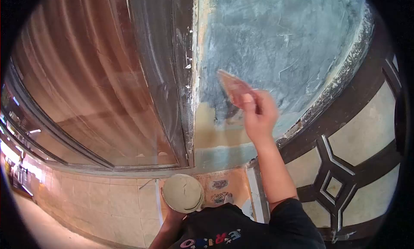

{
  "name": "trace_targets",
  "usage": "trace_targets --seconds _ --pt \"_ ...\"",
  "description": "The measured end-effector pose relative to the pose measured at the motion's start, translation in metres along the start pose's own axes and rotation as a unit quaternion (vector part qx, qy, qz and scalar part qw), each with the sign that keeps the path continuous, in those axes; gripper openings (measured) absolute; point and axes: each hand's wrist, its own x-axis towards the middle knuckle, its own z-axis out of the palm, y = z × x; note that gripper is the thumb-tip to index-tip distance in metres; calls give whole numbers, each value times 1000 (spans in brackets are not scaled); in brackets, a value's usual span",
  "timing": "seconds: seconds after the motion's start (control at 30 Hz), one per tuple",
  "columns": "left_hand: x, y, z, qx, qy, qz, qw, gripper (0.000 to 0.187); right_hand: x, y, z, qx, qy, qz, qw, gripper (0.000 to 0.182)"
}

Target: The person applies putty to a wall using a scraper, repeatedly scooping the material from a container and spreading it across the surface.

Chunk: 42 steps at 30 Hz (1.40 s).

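Note:
My right hand (261,113) is closed round a reddish, flat scraper (237,90), its blade edge pointing up and left at the blue-grey wall (267,42); the motion blurs it a little. Whether the blade touches the wall I cannot tell. Below it, a beige patch (206,124) of filler covers the lower left of the wall. Low in the view, my left hand (172,215) holds a round bowl (183,193) of pale greenish-beige paste from beneath, its fingers mostly hidden under the bowl.
A dark frame (159,76) with glass and a brown curtain (90,72) stands at the left. On the right is a dark panelled door (358,163) with pale insets. Floor tiles (116,197) and a stained orange-brown sheet (233,184) lie below.

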Motion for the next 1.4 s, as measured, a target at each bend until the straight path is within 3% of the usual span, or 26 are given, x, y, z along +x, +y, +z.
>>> trace_targets --seconds 0.03,0.07,0.13,0.2,0.27,0.3,0.33,0.37,0.43,0.47,0.53,0.63,0.7,0.77,0.83,0.87,0.97,1.0,1.03,1.1,1.13,1.2,1.23,1.3,1.33,1.4 --pt "-1 0 -1 -11 15 -7 1000 71 -4 -4 -5 101 72 134 983 11" --pt "-2 5 5 -9 19 -6 1000 71 -13 -4 -6 104 71 136 983 11" --pt "-2 18 16 -35 46 -20 998 80 -47 2 -6 169 18 284 944 14" --pt "-4 13 7 3 55 -10 998 79 -128 44 2 155 -181 375 896 15" --pt "-9 5 -8 40 64 -2 997 79 -196 50 -1 78 -318 367 871 15" --pt "-13 1 -18 228 45 37 972 66 -244 60 0 116 -310 422 844 14" --pt "-13 -2 -24 407 24 76 910 61 -277 65 1 154 -301 473 814 13" --pt "-10 -4 -24 408 26 80 909 61 -284 58 2 156 -302 469 815 13" --pt "-4 -7 -22 220 -4 133 967 79 -285 36 9 260 -235 603 716 17" --pt "-5 -10 -26 221 -4 133 966 79 -273 35 14 279 -254 605 701 19" --pt "-11 -18 -36 -39 54 -17 998 61 -244 32 39 364 -205 595 687 22" --pt "-9 -16 -37 -77 68 -54 993 64 -184 9 74 413 -158 576 688 25" --pt "-9 -14 -38 -114 86 -92 985 71 -167 -2 95 496 -68 585 638 27" --pt "-7 -5 -31 -129 98 -111 981 76 -181 0 112 494 -43 587 640 25" --pt "-10 17 -12 -123 101 -79 984 56 -227 23 133 416 14 608 676 24" --pt "-10 27 -1 36 76 -31 996 61 -251 37 136 401 27 594 697 23" --pt "-21 20 -14 154 91 16 984 77 -349 88 119 354 5 649 674 25" --pt "-27 25 -22 -20 58 -74 995 76 -378 98 113 316 -9 683 659 26" --pt "-32 23 -26 -16 58 -74 995 76 -385 92 108 319 -7 683 657 26" --pt "-35 16 -33 118 84 -32 989 76 -386 78 99 264 26 734 625 23" --pt "-32 22 -28 57 57 -47 996 74 -379 71 98 264 29 735 624 23" --pt "-30 18 -30 52 47 -60 996 74 -355 60 106 333 3 643 690 17" --pt "-28 14 -34 47 37 -71 996 74 -343 59 111 330 6 644 690 17" --pt "-24 -2 -42 6 84 -98 992 74 -322 64 120 312 -75 569 757 10" --pt "-18 0 -36 -46 84 -119 988 74 -317 72 118 310 -71 570 758 10" --pt "-9 2 -25 -78 72 -141 984 75 -313 94 113 147 -72 411 897 11"
